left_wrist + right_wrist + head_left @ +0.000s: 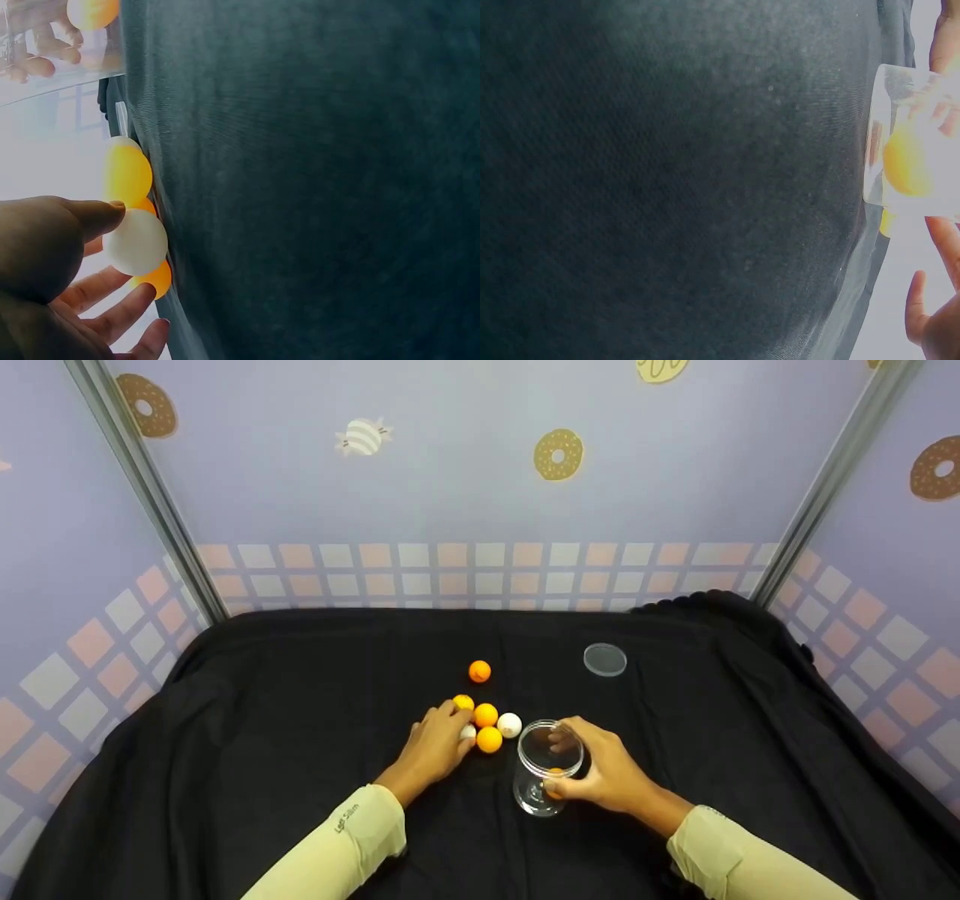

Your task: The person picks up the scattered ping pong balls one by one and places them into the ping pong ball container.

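My left hand [435, 744] holds a white ping-pong ball [135, 244] between its thumb and fingers, low over the black cloth. Around that ball sit several orange ones, among them a near orange ball [490, 740], plus a second white ball [509, 725]. With my right hand [611, 772] I grip a clear round jar [531, 791] just right of the group, thumb in front and fingers behind. The jar stands upright without its lid, and an orange ball [906, 165] shows inside it.
Behind the group lies a lone orange ball [480, 671]. A clear round lid [604, 659] rests flat farther back on the right. Black cloth [315, 697] covers the table, with folds at both sides, and patterned wall panels [450, 495] enclose it.
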A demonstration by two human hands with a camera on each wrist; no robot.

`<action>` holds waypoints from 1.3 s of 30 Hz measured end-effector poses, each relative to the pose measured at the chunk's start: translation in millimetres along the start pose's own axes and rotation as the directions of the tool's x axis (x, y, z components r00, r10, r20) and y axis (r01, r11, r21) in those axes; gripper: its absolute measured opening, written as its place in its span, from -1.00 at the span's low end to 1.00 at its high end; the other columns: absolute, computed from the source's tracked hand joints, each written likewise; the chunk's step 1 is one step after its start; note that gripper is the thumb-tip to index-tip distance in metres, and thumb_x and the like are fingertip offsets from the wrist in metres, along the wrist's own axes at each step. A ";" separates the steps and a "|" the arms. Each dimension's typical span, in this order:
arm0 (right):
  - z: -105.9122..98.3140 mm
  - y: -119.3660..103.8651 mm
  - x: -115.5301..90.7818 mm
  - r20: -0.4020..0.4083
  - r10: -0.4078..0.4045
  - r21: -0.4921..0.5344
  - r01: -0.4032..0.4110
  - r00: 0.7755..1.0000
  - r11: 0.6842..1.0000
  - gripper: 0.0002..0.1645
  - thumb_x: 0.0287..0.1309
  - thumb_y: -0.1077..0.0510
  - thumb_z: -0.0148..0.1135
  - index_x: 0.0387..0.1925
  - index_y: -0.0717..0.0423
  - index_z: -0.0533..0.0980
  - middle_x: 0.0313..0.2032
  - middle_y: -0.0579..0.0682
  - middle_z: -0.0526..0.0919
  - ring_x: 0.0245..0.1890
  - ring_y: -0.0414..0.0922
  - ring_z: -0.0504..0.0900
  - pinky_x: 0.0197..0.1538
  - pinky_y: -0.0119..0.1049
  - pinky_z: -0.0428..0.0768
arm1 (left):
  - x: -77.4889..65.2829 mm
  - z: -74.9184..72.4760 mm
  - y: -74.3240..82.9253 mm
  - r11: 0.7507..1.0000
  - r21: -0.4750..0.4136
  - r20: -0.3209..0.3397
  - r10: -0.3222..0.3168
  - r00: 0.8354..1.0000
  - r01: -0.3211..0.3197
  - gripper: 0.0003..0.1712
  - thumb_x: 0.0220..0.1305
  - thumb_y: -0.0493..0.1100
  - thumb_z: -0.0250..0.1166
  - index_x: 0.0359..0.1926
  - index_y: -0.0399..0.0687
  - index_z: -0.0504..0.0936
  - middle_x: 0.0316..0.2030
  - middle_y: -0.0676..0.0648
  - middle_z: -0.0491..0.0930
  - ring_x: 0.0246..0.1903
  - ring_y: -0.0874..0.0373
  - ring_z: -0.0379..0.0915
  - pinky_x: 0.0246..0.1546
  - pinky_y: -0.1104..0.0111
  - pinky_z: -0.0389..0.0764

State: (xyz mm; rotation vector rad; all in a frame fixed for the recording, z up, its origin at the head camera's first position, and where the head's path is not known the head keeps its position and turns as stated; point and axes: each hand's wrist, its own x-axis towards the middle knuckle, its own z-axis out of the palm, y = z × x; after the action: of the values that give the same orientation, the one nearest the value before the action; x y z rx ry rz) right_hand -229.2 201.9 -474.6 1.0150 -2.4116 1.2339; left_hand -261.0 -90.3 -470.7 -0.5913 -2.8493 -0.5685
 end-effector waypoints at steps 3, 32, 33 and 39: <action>0.3 0.1 -0.4 0.002 0.006 -0.001 -0.006 1.000 1.000 -0.21 -0.19 -0.10 0.66 0.11 -0.05 0.52 -0.03 -0.11 0.69 -0.09 -0.15 0.75 0.04 -0.23 0.70 | -0.7 2.1 -1.7 1.000 -0.004 0.018 0.011 1.000 -0.011 -0.69 0.33 -0.09 0.39 0.05 0.00 0.65 -0.01 -0.12 0.54 -0.10 -0.13 0.51 -0.17 -0.05 0.58; 1.6 6.0 -1.4 -0.017 -0.003 0.012 0.003 1.000 1.000 -0.17 -0.28 -0.01 0.70 0.10 0.05 0.53 -0.05 -0.01 0.71 -0.11 -0.04 0.77 0.03 -0.14 0.71 | 1.5 -10.8 4.1 0.998 -0.050 0.064 0.053 0.997 -0.050 -0.71 0.27 -0.20 0.43 0.00 -0.10 0.65 -0.05 -0.15 0.57 -0.10 -0.15 0.57 -0.09 -0.04 0.63; 1.5 5.8 -1.5 -0.018 -0.003 0.011 0.004 1.000 1.000 -0.17 -0.29 -0.01 0.70 0.10 0.04 0.53 -0.05 -0.02 0.71 -0.11 -0.04 0.77 0.03 -0.14 0.71 | 1.9 -12.6 5.7 0.997 -0.052 0.056 0.059 0.997 -0.056 -0.71 0.26 -0.20 0.44 -0.01 -0.12 0.65 -0.05 -0.15 0.57 -0.11 -0.14 0.57 -0.08 -0.03 0.64; 0.1 2.5 -0.8 -0.002 0.006 -0.024 -0.006 1.000 1.000 -0.19 -0.22 -0.12 0.67 0.11 -0.03 0.52 -0.03 -0.12 0.69 -0.08 -0.19 0.74 0.06 -0.25 0.69 | 2.2 -23.4 17.7 0.990 -0.068 -0.028 0.120 0.992 -0.122 -0.66 0.22 -0.28 0.43 0.03 -0.16 0.68 -0.04 -0.14 0.59 -0.11 -0.11 0.59 -0.01 0.04 0.66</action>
State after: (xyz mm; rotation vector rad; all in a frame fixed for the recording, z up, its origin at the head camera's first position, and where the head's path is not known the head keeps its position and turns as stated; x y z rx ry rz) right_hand -230.3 203.2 -476.5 0.9996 -2.4239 1.2047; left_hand -253.5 -83.9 -443.0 -0.7577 -2.7579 -0.6516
